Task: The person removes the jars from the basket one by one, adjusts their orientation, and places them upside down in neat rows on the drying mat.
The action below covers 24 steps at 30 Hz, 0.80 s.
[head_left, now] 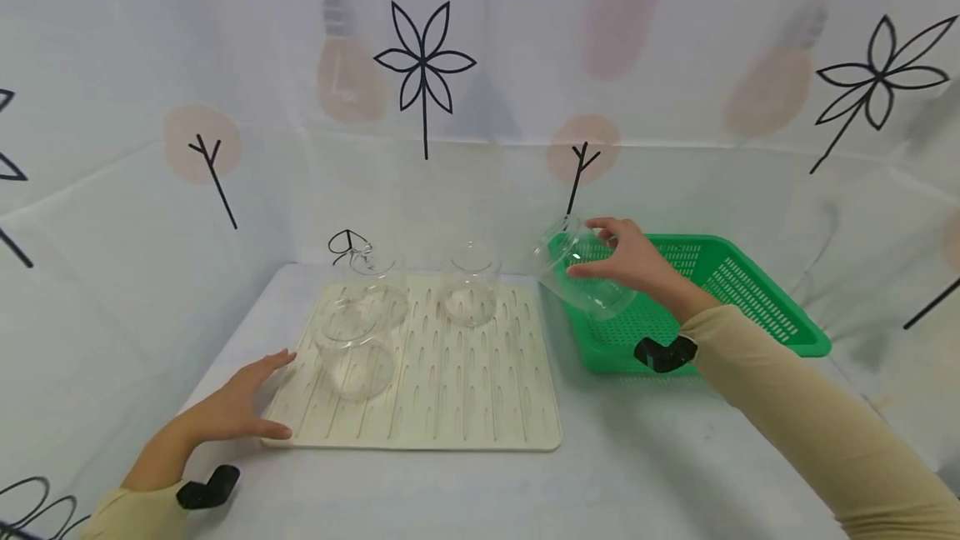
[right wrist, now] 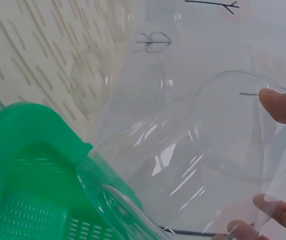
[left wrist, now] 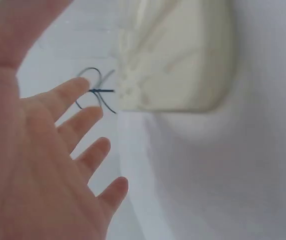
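My right hand (head_left: 630,261) holds a clear cup (head_left: 557,263) between thumb and fingers, tilted over the near-left part of a green basket (head_left: 765,298). In the right wrist view the cup's wall (right wrist: 168,160) shines and overlaps the basket's rim. My left hand (head_left: 221,411), fingers and thumb spread, is at the left edge of a cream ridged mat (head_left: 480,407). On that mat stand a front-left clear cup (head_left: 356,361), a back-left clear cup (head_left: 384,294) and another clear cup (head_left: 470,294) toward the back right.
The mat and basket are on a white-covered table (head_left: 450,494), with the basket to the right of the mat. A white printed cloth (head_left: 480,198) with plant and bulb drawings hangs behind and at the sides.
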Available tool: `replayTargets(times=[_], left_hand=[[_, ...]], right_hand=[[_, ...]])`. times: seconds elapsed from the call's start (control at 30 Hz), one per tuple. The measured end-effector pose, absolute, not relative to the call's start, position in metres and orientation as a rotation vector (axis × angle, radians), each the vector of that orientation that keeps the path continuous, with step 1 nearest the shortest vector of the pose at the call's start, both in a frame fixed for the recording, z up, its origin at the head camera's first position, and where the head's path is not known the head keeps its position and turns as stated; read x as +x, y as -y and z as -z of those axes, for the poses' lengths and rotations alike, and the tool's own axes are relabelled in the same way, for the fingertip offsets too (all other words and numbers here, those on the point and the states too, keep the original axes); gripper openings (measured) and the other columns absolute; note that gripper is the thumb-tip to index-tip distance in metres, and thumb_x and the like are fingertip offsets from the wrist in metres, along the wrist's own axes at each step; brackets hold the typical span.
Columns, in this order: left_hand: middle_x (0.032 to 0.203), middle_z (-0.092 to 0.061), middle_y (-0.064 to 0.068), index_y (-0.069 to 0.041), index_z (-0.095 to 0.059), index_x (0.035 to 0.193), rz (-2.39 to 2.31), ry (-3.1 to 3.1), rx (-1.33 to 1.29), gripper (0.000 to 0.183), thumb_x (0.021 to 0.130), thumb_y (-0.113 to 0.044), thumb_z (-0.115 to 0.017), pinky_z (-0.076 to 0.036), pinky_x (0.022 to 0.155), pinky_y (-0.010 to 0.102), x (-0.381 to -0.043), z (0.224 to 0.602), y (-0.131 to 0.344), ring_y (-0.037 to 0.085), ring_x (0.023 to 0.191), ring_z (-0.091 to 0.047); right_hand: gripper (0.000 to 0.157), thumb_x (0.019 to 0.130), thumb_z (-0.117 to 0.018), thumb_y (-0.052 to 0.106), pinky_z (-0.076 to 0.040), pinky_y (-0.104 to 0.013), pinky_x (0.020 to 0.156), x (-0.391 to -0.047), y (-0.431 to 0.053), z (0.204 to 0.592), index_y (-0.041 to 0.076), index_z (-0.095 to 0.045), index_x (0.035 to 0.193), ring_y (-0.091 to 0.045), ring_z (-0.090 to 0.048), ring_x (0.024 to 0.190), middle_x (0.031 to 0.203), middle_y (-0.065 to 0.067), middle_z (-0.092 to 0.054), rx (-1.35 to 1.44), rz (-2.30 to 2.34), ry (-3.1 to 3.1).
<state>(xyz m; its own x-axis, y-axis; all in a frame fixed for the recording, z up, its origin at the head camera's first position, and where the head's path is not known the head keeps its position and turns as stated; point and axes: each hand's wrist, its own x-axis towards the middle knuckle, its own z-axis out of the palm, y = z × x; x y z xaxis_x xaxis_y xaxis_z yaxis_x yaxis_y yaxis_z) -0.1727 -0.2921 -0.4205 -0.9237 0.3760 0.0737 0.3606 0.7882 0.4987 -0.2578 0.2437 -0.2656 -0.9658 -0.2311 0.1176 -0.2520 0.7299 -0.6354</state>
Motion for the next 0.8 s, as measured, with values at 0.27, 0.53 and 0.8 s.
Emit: replayTargets(times=[0.27, 0.53, 0.8], left_hand=[[0.144, -0.022, 0.026, -0.001, -0.02, 0.145, -0.934, -3.007, 0.634, 0.111, 0.062, -0.035, -0.086, -0.023, 0.091, 0.071, -0.175, 0.395, 0.274, 0.049, 0.128, -0.019], [0.147, -0.016, 0.022, -0.006, -0.015, 0.148, -1.016, -3.069, 0.706, 0.114, 0.063, -0.033, -0.086, -0.022, 0.091, 0.072, -0.176, 0.364, 0.244, 0.045, 0.131, -0.015], [0.151, -0.013, 0.012, -0.015, -0.014, 0.149, -1.128, -3.04, 0.837, 0.114, 0.063, -0.034, -0.086, -0.024, 0.094, 0.068, -0.182, 0.34, 0.208, 0.037, 0.135, -0.014]], right_hand=[[0.092, 0.072, -0.077, 0.046, -0.036, -0.054, 0.093, -0.25, -0.234, 0.263, 0.009, -0.032, 0.144, -0.036, -0.034, 0.121, 0.13, -0.02, -0.036, 0.451, -1.022, 2.888], [0.091, 0.07, -0.079, 0.045, -0.037, -0.054, 0.091, -0.247, -0.226, 0.264, 0.009, -0.035, 0.142, -0.036, -0.036, 0.118, 0.128, -0.02, -0.037, 0.481, -0.975, 2.892], [0.088, 0.07, -0.08, 0.042, -0.039, -0.053, 0.087, -0.242, -0.219, 0.262, 0.011, -0.039, 0.141, -0.035, -0.037, 0.113, 0.124, -0.018, -0.038, 0.529, -0.927, 2.885]])
